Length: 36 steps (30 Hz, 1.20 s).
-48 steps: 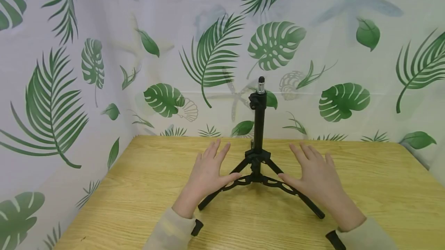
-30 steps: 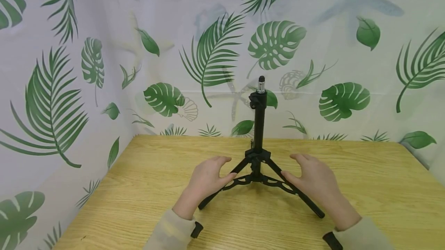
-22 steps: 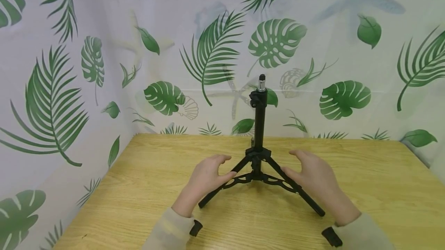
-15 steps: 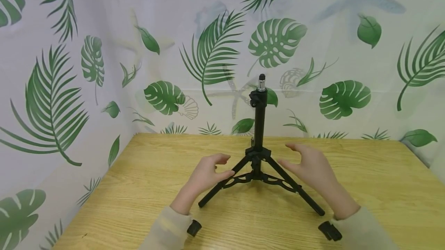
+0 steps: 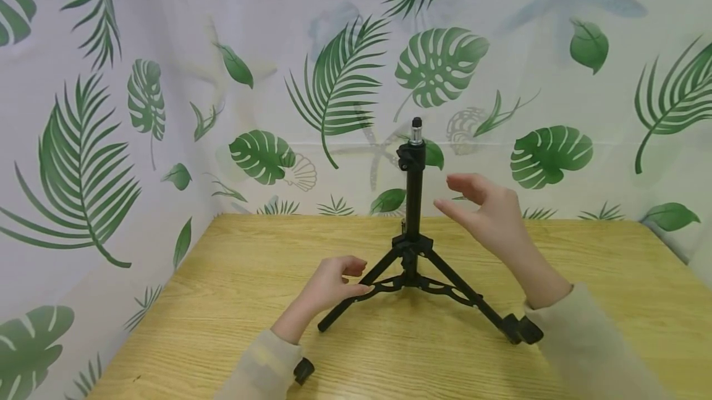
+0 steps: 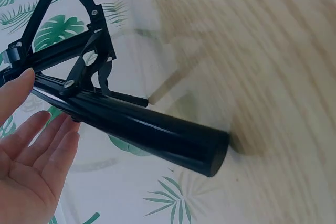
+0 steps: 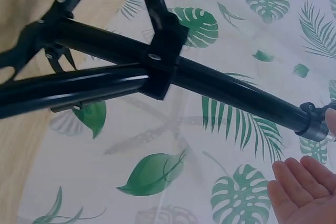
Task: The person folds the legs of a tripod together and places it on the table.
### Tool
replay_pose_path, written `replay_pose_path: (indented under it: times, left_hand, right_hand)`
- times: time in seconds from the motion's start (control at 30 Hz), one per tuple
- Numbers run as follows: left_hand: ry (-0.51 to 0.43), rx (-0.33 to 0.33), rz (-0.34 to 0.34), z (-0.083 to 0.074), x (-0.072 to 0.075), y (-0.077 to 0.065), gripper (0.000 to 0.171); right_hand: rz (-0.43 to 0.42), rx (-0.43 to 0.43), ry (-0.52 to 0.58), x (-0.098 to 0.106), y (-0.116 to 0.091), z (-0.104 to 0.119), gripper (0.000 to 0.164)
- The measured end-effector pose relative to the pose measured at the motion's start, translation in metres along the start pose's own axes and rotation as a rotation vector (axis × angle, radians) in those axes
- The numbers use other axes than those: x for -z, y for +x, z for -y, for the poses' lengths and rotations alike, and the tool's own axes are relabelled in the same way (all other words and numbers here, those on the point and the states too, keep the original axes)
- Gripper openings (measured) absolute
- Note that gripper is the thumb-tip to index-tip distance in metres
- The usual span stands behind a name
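A black tripod light stand [image 5: 414, 202] with a silver top stud stands upright on the table, legs spread. My left hand [image 5: 328, 284] hovers by its left leg [image 5: 336, 316], thumb and fingers loosely curved. In the left wrist view, the thumb tip overlaps that leg, while the fingers [image 6: 52, 153] lie beneath it without wrapping it. My right hand [image 5: 495, 217] is raised to the right of the centre column, a gap between thumb and fingers, holding nothing. The right wrist view has its fingers [image 7: 302, 184] near the column's upper collar [image 7: 313, 123].
The wooden table [image 5: 239, 326] reaches back to a white curtain [image 5: 267, 10] printed with green leaves, which also hangs along the left. Black wrist straps [image 5: 520, 329] sit at both sleeves; the right one overlaps the right leg's foot in the head view.
My right hand has risen from beside the right leg to the height of the column. The left hand's fingers have curved in, and it has dropped slightly. The stand has stayed put.
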<state>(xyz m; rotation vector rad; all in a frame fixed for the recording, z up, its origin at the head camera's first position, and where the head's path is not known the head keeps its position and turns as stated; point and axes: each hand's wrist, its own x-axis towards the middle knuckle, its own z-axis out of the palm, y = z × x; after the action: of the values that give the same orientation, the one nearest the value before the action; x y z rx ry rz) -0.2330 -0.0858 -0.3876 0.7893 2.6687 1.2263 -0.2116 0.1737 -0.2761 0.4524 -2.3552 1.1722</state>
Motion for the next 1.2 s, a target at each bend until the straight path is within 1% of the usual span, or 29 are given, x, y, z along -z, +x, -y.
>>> replay_pose_path:
  times: [0.17, 0.33, 0.5, 0.63, 0.73, 0.97, 1.03, 1.2]
  left_hand:
    - [0.055, -0.009, 0.030, 0.004, -0.001, 0.000, 0.042]
    - [0.104, -0.009, 0.059, 0.005, -0.002, -0.001, 0.036]
    - [0.165, -0.031, 0.063, 0.009, -0.003, -0.002, 0.029]
    - [0.174, -0.034, 0.065, 0.010, -0.003, -0.004, 0.025]
    - [0.170, -0.024, 0.061, 0.009, -0.003, -0.004, 0.021]
    - [0.167, 0.003, 0.034, 0.007, -0.004, -0.007, 0.017]
    - [0.188, 0.008, 0.025, 0.006, -0.005, -0.007, 0.017]
    - [0.296, 0.030, -0.007, 0.005, -0.004, -0.008, 0.019]
  right_hand:
    - [-0.017, -0.007, 0.030, 0.004, 0.016, 0.009, 0.046]
    - [-0.036, -0.017, 0.054, 0.006, 0.033, 0.019, 0.048]
    - [-0.054, -0.015, 0.114, 0.003, 0.049, 0.030, 0.045]
    - [-0.067, -0.031, 0.161, -0.001, 0.059, 0.036, 0.041]
    - [-0.083, -0.035, 0.183, -0.005, 0.064, 0.039, 0.038]
    - [-0.156, -0.086, 0.209, -0.012, 0.073, 0.044, 0.030]
    - [-0.165, -0.091, 0.195, -0.013, 0.073, 0.046, 0.029]
    - [-0.146, -0.107, 0.142, -0.011, 0.073, 0.048, 0.030]
